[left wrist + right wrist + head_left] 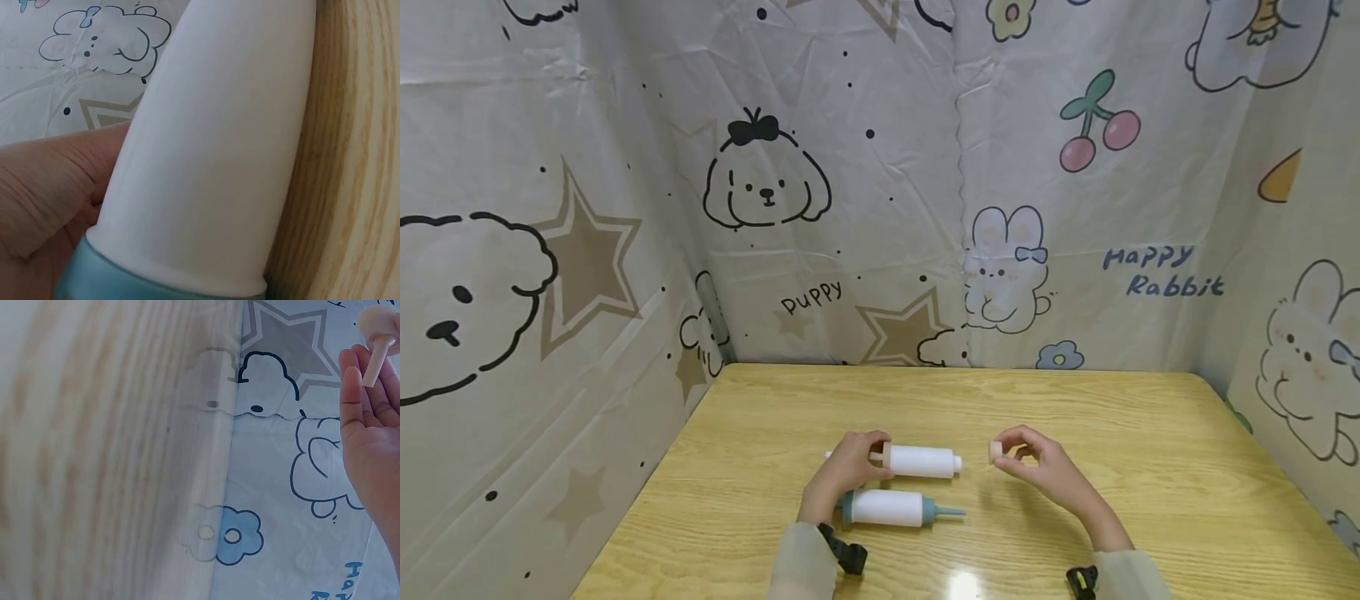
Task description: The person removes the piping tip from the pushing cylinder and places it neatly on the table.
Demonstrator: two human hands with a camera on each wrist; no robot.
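Observation:
My left hand [848, 465] grips a white syringe [921, 462] with a beige collar at its left end. The barrel lies sideways over the table, its bare white tip pointing right. A beige nozzle cap [995, 451] is pinched between the thumb and fingers of my right hand [1043, 465], a short gap to the right of that tip. In the right wrist view, the nozzle cap [378, 359] shows a round base and a thin spout. Nearer to me lies a second white syringe [887, 507] with teal ends and a teal nozzle. Its barrel [206, 144] fills the left wrist view.
Both syringes are over a light wood-grain table [760, 400]. Behind and beside it hangs a pale cloth [895, 167] printed with cartoon animals, stars and cherries. Each wrist carries a small black camera mount, such as the left mount [847, 557].

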